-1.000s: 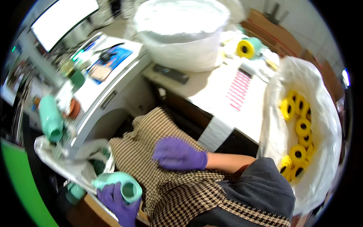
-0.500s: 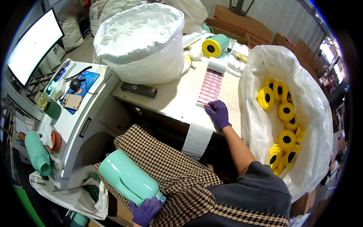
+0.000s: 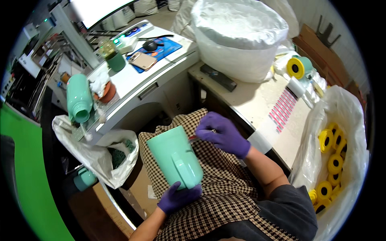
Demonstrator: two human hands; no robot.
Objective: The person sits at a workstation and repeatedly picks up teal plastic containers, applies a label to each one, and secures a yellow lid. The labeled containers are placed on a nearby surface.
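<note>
A glossy mint-green jug body (image 3: 169,154) with a side handle stands tilted over my checked apron. My left hand (image 3: 179,197), in a purple glove, grips it around its lower end. Beside its upper right side is my right hand (image 3: 223,134), also gloved, with thumb and fingers pinched on a small red-and-white sticker (image 3: 194,139). Most of that sticker is hidden by the fingers and the jug's edge. On the table to the right lies the sticker strip (image 3: 283,106), printed in red-pink rows, its pale backing hanging over the table edge.
A plastic-lined bin of yellow rings (image 3: 334,164) stands at right. A big white sack (image 3: 241,48) sits on the table beside a dark narrow box (image 3: 218,77). Left, a desk holds a phone (image 3: 142,61), and another mint-green jug body (image 3: 79,96) lies by an open white bag (image 3: 114,160).
My right hand has left the sticker strip and come to the jug with a sticker. My left hand has turned the jug more upright. The view has swung left.
</note>
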